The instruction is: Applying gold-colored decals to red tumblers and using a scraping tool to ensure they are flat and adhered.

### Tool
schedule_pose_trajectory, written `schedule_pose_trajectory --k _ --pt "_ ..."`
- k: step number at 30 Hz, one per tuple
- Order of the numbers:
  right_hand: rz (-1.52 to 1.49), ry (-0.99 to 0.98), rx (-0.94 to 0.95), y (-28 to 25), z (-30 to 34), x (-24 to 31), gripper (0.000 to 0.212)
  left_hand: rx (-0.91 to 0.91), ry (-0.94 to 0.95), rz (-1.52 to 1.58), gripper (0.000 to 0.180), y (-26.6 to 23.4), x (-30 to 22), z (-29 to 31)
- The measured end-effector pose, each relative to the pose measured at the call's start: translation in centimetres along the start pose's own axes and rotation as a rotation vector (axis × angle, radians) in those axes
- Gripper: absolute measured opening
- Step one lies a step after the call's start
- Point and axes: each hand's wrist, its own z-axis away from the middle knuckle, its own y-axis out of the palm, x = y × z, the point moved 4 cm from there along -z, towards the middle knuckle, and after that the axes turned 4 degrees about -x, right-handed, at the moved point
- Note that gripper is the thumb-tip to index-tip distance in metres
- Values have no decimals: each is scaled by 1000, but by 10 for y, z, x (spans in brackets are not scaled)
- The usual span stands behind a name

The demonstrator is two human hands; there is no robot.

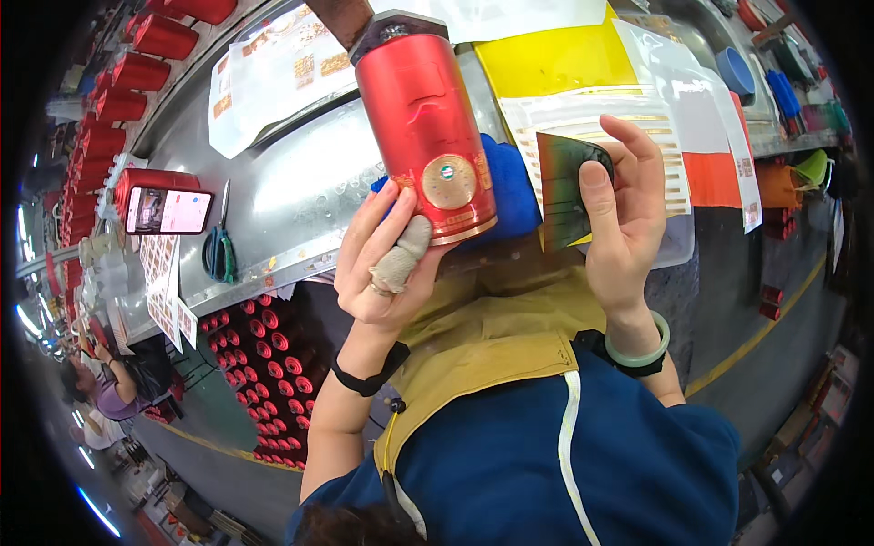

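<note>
A shiny red cylindrical canister [423,118] with a round gold emblem and gold lower trim stands in front of me. Its far end meets a dark metal fitting [397,27]. My left hand [387,264] grips the canister's near end from the left, and wrinkled grey coverings [401,259] show on its fingers. To the right of the canister, my right hand [624,209] pinches a thin dark green flexible scraper [566,191] between thumb and fingers. The scraper is apart from the canister. Behind the canister's near end lies a blue cloth [512,187], partly hidden.
Sheets of gold strip decals [605,127] and a yellow sheet [560,59] cover the bench at right. At left are scissors [219,250], a phone [168,210] leaning on a red canister, and printed sheets [282,77]. Red canisters [273,364] stand below the bench. A person [114,382] is far left.
</note>
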Motion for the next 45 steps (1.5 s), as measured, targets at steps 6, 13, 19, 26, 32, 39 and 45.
schedule_pose_trajectory --k 6,13,19,26,32,39,45 --pt "12 -6 2 0 1 -3 33 -13 -136 -49 40 0 -3 7" --pt "-51 18 24 3 0 -6 28 223 222 -421 42 -9 -1 -2" --pt "-45 6 27 13 3 -2 27 398 388 -365 53 10 -8 -31" --pt "35 -29 -22 1 2 -1 24 128 338 -207 38 6 11 -30" --pt "124 20 -75 -14 4 -13 26 127 7 -200 75 6 14 -25" --pt "90 38 -50 -5 3 -21 28 71 131 -231 59 0 10 -19" --pt "74 31 -29 -3 0 -21 28 49 97 -146 61 -1 14 -21"
